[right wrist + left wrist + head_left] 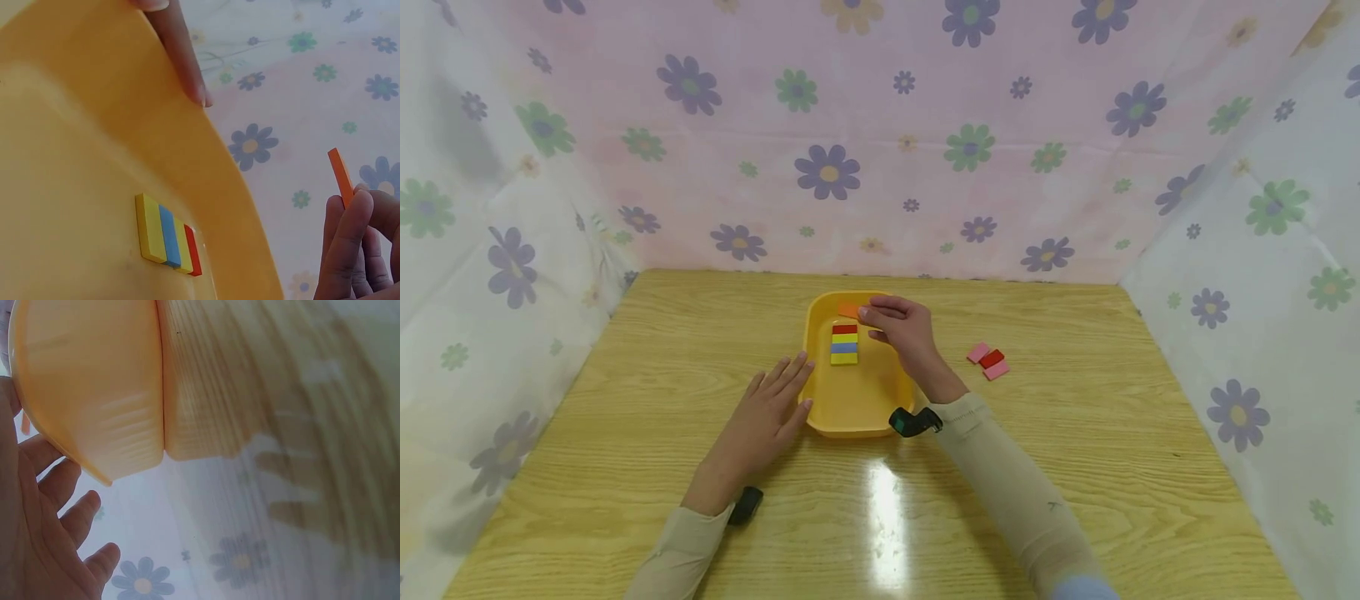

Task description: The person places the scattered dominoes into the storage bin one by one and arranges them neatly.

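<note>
My right hand (906, 333) pinches an orange flat block (340, 176) between thumb and fingertips, over the far end of a yellow tray (857, 423). Inside the tray, several flat blocks lie side by side in a short row: a red block (845, 329) at the far end, then a yellow block (845, 339), a blue block (844, 348) and another yellow block (844, 359) nearest me. My left hand (766, 421) rests its spread, straight fingers on the tray's left rim; the left wrist view shows those fingertips along the rim.
Right of the tray, two pink blocks (997, 371) and a red block (992, 358) lie in a small loose cluster on the wooden table (715, 325). Flower-printed cloth (880, 167) stands behind the table and along both sides.
</note>
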The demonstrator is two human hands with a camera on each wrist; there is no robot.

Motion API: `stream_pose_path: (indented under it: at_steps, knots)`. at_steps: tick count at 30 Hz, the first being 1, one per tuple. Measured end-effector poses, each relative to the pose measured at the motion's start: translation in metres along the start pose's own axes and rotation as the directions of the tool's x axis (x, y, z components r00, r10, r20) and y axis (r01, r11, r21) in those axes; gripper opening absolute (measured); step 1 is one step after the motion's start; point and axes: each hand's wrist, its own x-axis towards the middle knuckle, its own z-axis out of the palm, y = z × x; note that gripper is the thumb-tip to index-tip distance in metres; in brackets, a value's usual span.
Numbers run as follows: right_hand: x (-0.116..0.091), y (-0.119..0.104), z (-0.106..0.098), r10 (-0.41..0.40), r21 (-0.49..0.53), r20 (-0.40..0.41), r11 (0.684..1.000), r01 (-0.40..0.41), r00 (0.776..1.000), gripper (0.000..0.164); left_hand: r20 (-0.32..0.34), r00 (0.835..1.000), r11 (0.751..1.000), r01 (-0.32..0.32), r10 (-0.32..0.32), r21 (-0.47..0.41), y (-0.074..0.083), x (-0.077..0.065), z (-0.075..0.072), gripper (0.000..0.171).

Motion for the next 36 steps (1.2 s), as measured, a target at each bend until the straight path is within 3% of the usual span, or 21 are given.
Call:
stream_pose_path:
  at_steps: [4, 9, 16, 21, 27, 32, 36]
  knots:
    - [0.005, 0.004, 0.001, -0.001, 0.002, 0.005, 1.0, 0.001, 1.0, 0.042, 0.0, 1.0, 1.0, -0.003, 0.003, 0.011, -0.001, 0.0, 0.0, 0.059]
    - [0.009, 0.007, 0.003, -0.036, 0.003, -0.005, 0.999, 0.036, 0.999, 0.037, -0.004, 1.0, 1.0, -0.006, 0.006, 0.016, 0.0, 0.001, 0.0, 0.059]
    - [0.009, 0.006, 0.007, -0.124, -0.168, 0.023, 0.978, 0.126, 0.992, 0.031, -0.019, 1.0, 0.999, -0.019, 0.02, 0.029, 0.0, 0.001, 0.001, 0.059]
    - [0.01, 0.005, 0.01, -0.005, -0.332, 0.116, 0.942, 0.043, 0.993, 0.029, -0.024, 0.999, 0.999, -0.021, 0.022, 0.039, -0.002, 0.001, 0.002, 0.058]
    - [0.014, 0.012, 0.012, 0.161, -0.531, 0.157, 0.846, -0.054, 0.974, 0.039, -0.012, 1.0, 0.999, -0.011, 0.011, 0.032, -0.001, 0.001, 0.002, 0.059]
    - [0.019, 0.016, 0.016, 0.204, -0.71, 0.128, 0.702, -0.054, 0.971, 0.021, -0.013, 1.0, 0.999, -0.007, 0.008, 0.049, -0.001, 0.001, 0.002, 0.059]
    - [0.023, 0.019, 0.017, 0.236, -0.797, 0.124, 0.603, -0.045, 0.964, 0.044, -0.011, 1.0, 0.998, -0.005, 0.006, 0.061, -0.001, 0.002, 0.002, 0.059]
